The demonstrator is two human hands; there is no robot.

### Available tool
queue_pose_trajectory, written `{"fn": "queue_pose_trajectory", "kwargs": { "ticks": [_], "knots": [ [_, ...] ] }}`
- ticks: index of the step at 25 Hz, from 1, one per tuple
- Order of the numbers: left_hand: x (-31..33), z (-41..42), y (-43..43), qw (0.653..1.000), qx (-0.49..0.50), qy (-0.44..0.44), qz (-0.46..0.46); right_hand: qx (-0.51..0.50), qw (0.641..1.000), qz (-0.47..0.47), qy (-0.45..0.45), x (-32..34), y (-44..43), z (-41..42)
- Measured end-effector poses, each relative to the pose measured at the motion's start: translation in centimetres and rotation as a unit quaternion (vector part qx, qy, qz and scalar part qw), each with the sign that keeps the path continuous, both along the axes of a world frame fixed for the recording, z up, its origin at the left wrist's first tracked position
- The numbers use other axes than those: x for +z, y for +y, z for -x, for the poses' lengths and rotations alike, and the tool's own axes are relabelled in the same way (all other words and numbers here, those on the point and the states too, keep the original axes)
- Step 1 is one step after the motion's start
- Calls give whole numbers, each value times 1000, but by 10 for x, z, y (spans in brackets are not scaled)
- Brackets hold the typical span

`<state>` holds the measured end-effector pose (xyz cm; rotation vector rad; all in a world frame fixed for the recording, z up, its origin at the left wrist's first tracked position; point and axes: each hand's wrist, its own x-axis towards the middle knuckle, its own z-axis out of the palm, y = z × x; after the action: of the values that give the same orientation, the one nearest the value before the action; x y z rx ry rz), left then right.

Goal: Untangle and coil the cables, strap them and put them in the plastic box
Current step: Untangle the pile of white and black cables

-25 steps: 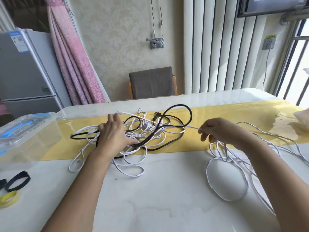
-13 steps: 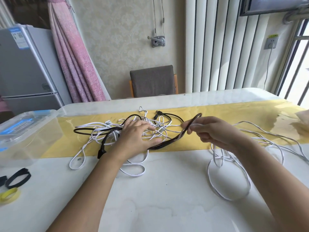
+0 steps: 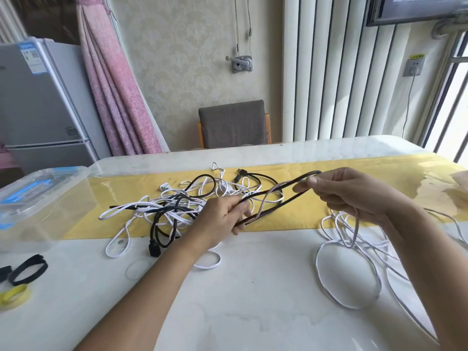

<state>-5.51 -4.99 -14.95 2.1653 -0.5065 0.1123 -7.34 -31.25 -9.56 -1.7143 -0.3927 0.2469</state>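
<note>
A tangle of white cables [image 3: 174, 211] and black cable lies on the yellow runner at the table's middle. My left hand [image 3: 222, 219] grips a long loop of the black cable [image 3: 273, 201] at its near end. My right hand [image 3: 354, 193] pinches the far end of that loop, lifted above the table, with a white cable running through it. Freed white cable [image 3: 347, 272] lies in loose loops under and right of my right hand. The clear plastic box [image 3: 43, 206] with a blue-latched lid stands at the left edge.
Black straps [image 3: 29, 269] and a yellow strap [image 3: 14, 295] lie on the table at the near left. A grey chair [image 3: 234, 124] stands behind the table. A fridge [image 3: 40, 105] and pink curtain are at the back left.
My left hand left the pile and took hold of the black cable loop. My right hand, earlier pulling a white strand, now holds the loop's far end lifted off the table.
</note>
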Motion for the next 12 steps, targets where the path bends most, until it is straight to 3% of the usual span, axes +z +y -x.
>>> {"fn": "queue_pose_trajectory", "kwargs": {
  "ticks": [3,5,8,12],
  "knots": [
    [17,-4,9,992,65,49,100,-70,997,-31,-10,1,1,-2],
    [29,-6,21,984,107,54,131,-83,996,3,-21,1,1,-1],
    [37,-2,31,988,102,57,100,-90,977,181,-69,-5,9,-2],
    [34,3,25,994,30,91,45,-95,904,390,-148,-17,30,-3]
  ]
}}
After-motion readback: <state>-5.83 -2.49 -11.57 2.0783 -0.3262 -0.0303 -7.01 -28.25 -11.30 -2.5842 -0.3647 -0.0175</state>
